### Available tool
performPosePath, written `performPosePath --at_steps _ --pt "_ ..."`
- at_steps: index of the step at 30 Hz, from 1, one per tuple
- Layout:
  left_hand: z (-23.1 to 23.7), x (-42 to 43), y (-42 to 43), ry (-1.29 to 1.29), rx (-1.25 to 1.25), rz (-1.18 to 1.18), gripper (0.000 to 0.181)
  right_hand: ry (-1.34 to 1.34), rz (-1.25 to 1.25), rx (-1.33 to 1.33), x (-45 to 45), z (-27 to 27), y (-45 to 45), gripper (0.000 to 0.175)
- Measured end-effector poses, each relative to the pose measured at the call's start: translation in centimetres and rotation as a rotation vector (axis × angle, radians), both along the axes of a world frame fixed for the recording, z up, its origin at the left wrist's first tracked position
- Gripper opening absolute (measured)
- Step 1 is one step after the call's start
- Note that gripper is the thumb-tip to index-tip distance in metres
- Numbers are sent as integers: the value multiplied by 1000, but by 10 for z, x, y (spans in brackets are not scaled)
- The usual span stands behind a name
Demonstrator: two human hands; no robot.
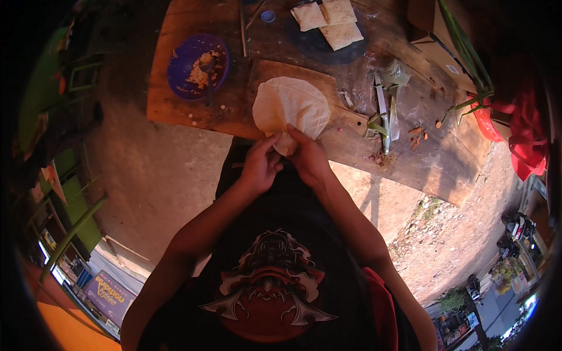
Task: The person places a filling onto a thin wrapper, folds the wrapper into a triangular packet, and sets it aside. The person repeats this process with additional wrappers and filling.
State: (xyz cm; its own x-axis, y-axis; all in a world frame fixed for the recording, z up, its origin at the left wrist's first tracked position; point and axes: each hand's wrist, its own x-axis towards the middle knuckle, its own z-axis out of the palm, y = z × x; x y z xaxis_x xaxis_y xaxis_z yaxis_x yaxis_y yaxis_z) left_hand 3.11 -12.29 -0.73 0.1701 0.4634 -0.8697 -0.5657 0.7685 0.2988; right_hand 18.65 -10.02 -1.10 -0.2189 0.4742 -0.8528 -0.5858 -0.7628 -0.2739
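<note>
A thin round dough wrapper (292, 103) lies over a wooden cutting board (347, 112), its near edge lifted towards me. My left hand (260, 166) pinches that near edge between thumb and fingers. Beside it, my right hand (308, 155) grips the same edge, thumb on top. To the left stands a purple bowl (178, 81) with a crumbly orange-yellow filling (197, 74) and a spoon (210, 87) in it. Several folded square wrapper parcels (340, 35) rest on a dark round plate (307, 50) at the back.
Right of the board lie a knife (381, 103), a crumpled plastic bag (396, 73), vegetable scraps (417, 137) and root trimmings (383, 159). A blue bottle cap (268, 16) sits at the back. Long green leaves (467, 48), a cardboard box (445, 61) and a red bag (524, 145) border the right side.
</note>
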Motion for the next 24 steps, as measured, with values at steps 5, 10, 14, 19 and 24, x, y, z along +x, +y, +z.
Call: performPosePath --at_steps 5,10,14,19,24 --pt "16 8 7 27 -97 99 23 106 -59 45 1 0 -2 38" --pt "12 12 10 45 30 139 22 133 -14 58 9 5 -5 43" --pt "5 14 8 70 107 140 26 87 24 48 13 2 -8 41" --pt "10 17 10 117 100 160 28 43 28 52 13 10 -4 41" --pt "9 15 7 85 61 243 33 46 12 49 14 10 -4 40"
